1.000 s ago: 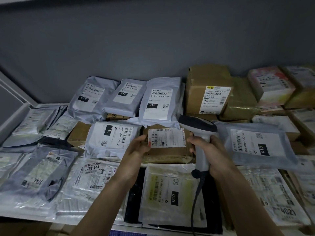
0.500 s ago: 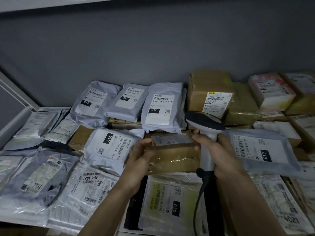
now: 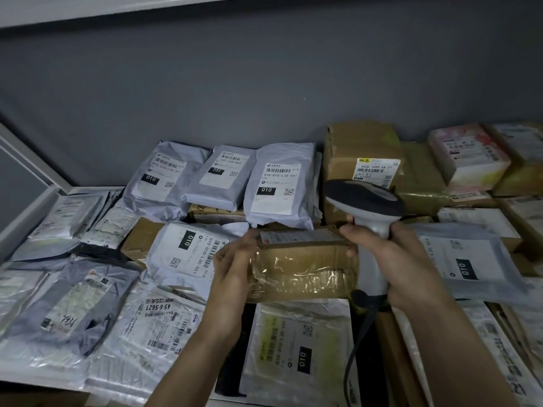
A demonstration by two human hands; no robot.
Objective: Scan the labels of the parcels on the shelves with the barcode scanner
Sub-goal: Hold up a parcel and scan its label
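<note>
The left hand (image 3: 235,268) and right hand (image 3: 402,259) grip a taped brown parcel (image 3: 299,268), the right also clutching the barcode scanner (image 3: 364,201), amid grey mailers (image 3: 282,186) crowding the shelf (image 3: 32,212).

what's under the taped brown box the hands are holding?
Below the taped brown box, a clear-bagged parcel with a 010 label and a black parcel show. What lies directly beneath is covered.
</note>
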